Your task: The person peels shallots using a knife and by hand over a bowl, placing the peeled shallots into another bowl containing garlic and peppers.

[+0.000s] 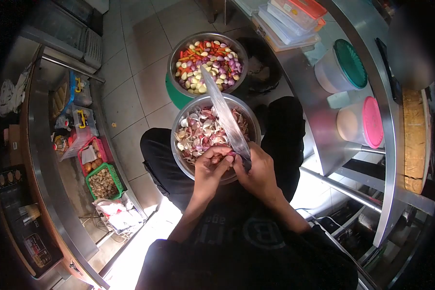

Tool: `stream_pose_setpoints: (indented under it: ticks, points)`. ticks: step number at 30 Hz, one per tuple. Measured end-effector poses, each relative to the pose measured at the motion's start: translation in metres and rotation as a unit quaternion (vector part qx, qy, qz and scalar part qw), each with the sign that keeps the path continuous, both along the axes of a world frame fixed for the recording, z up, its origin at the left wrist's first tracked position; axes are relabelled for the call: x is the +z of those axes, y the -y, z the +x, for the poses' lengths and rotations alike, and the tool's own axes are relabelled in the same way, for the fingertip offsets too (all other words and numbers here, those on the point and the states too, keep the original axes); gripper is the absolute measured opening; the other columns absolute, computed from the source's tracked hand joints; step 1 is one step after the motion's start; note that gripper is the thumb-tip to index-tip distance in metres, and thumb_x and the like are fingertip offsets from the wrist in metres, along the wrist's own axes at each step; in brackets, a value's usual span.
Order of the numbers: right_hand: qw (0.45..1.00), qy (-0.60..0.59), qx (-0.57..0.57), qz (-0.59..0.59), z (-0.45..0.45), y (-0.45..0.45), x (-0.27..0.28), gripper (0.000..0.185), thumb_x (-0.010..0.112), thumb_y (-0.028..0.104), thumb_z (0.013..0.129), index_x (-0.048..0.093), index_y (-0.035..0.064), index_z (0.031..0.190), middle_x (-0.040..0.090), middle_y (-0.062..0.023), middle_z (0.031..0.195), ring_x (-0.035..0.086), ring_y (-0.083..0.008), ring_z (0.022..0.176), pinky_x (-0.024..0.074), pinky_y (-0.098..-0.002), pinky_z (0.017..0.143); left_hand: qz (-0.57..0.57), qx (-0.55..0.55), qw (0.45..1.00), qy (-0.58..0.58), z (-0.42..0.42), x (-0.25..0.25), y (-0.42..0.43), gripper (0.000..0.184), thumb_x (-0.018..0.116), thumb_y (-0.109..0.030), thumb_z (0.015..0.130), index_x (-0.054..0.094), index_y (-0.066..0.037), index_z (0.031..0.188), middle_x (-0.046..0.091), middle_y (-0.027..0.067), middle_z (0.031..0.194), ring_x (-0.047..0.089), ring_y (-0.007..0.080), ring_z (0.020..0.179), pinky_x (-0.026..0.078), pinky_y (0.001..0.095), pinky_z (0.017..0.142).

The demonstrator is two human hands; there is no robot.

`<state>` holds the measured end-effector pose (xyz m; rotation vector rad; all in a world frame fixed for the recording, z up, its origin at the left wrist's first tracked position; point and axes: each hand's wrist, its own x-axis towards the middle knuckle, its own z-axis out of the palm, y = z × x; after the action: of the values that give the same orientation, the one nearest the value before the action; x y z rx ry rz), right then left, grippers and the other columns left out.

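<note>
My right hand (pixel 260 171) is closed round the handle of a large kitchen knife (pixel 223 116). Its broad blade points away from me, crossing over the near bowl, with the tip over the far one. In the fingers of my left hand (pixel 209 169) is a small purple shallot (pixel 231 154), close to the knife's heel and mostly hidden by the fingers. Below both hands a metal bowl (pixel 175 154) rests at my lap, full of papery shallot and garlic skins (pixel 205 130). Beyond it, a second metal bowl (pixel 171 65) holds peeled garlic, shallots and red and orange chillies.
The far bowl stands on a green support (pixel 176 94). At left, a shelf carries a green basket (pixel 118 186) of garlic-like bulbs and a pink basket (pixel 103 151). On the right are a metal shelf (pixel 302 92), tubs with a green lid (pixel 350 64) and a pink lid (pixel 373 122).
</note>
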<state>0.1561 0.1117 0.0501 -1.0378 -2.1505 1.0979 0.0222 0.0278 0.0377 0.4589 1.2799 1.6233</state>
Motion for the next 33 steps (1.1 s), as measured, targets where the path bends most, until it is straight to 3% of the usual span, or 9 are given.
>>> stream_pose_setpoints:
  ticks: [1,4,11,14,17,20,24,27,33]
  points:
    - [1.0,-0.009,-0.009,0.0,0.0,0.001,-0.001,0.025,0.072,0.013,0.093,0.056,-0.0009,0.106,0.063,-0.0258,0.095,0.066,-0.0512,0.089,0.054,-0.0533,0.074,-0.017,0.01,0.997,0.072,0.0,0.002,-0.001,0.009,0.071,-0.005,0.104,0.073,0.001,0.11,0.073,0.0033,0.099,0.064,0.0084,0.083,0.051,0.0224,0.079]
    - [0.999,-0.034,-0.015,0.015,-0.002,0.001,0.002,0.026,0.073,0.013,0.092,0.055,-0.0007,0.104,0.062,-0.0253,0.092,0.065,-0.0511,0.087,0.0537,-0.0529,0.072,-0.013,-0.017,0.994,0.109,0.0,-0.009,0.002,0.013,0.07,-0.013,0.106,0.073,-0.001,0.11,0.07,0.0,0.094,0.06,0.0065,0.08,0.047,0.0212,0.076]
    - [0.996,-0.085,-0.026,-0.029,-0.002,-0.002,0.003,0.022,0.072,0.011,0.093,0.063,-0.0019,0.109,0.068,-0.0252,0.093,0.069,-0.0474,0.086,0.0554,-0.0468,0.073,-0.043,-0.076,0.994,0.063,-0.011,-0.007,0.008,0.019,0.071,-0.014,0.105,0.071,0.001,0.118,0.072,0.0004,0.096,0.06,0.0056,0.082,0.047,0.0212,0.076]
    - [0.991,-0.116,-0.037,-0.056,0.0,-0.002,-0.001,0.021,0.072,0.011,0.094,0.067,-0.0031,0.109,0.071,-0.0237,0.093,0.073,-0.0403,0.082,0.0556,-0.042,0.072,-0.022,-0.077,0.995,0.059,-0.013,-0.005,0.008,0.02,0.072,-0.011,0.104,0.071,0.002,0.119,0.073,0.0017,0.099,0.061,0.0062,0.082,0.048,0.0215,0.076]
    - [0.974,-0.14,-0.115,-0.135,0.001,-0.001,-0.005,0.02,0.075,0.013,0.094,0.07,-0.0038,0.104,0.071,-0.0182,0.084,0.07,-0.0253,0.072,0.0528,-0.035,0.068,-0.021,-0.058,0.997,0.041,-0.015,0.001,0.007,0.018,0.074,-0.007,0.101,0.071,0.001,0.117,0.072,0.0021,0.101,0.062,0.0079,0.087,0.048,0.0239,0.079]
    - [0.983,-0.09,-0.092,-0.134,0.001,-0.008,0.016,0.019,0.076,0.014,0.094,0.072,-0.0024,0.103,0.07,-0.0167,0.081,0.069,-0.0236,0.069,0.0518,-0.035,0.067,-0.017,-0.032,0.999,0.027,-0.015,0.008,0.005,0.02,0.075,-0.001,0.099,0.071,0.001,0.118,0.072,0.0032,0.104,0.063,0.0085,0.093,0.05,0.0249,0.085]
    - [0.995,-0.091,-0.022,-0.02,0.002,-0.01,0.017,0.021,0.078,0.011,0.089,0.073,-0.002,0.105,0.069,-0.018,0.093,0.069,-0.0326,0.078,0.0529,-0.0382,0.07,-0.003,-0.03,1.0,-0.005,-0.016,0.001,0.005,0.02,0.074,0.002,0.098,0.071,0.001,0.118,0.073,0.0043,0.108,0.065,0.0099,0.1,0.052,0.0262,0.091]
    - [0.994,-0.104,-0.001,-0.02,-0.001,-0.008,0.024,0.027,0.075,0.008,0.088,0.069,-0.0028,0.112,0.067,-0.0201,0.099,0.068,-0.0408,0.085,0.0543,-0.0427,0.074,0.003,-0.027,0.999,-0.019,-0.017,0.0,0.005,0.02,0.074,0.003,0.098,0.071,0.002,0.117,0.073,0.0047,0.107,0.067,0.0109,0.101,0.053,0.0268,0.091]
    - [0.997,-0.063,0.028,-0.018,-0.001,-0.004,0.017,0.024,0.071,0.009,0.091,0.058,-0.0031,0.108,0.063,-0.0263,0.097,0.065,-0.0507,0.089,0.0527,-0.0508,0.075,0.006,-0.028,1.0,-0.01,-0.015,-0.002,0.007,0.02,0.075,0.005,0.097,0.071,0.003,0.117,0.074,0.0057,0.104,0.068,0.0114,0.095,0.054,0.0266,0.088]
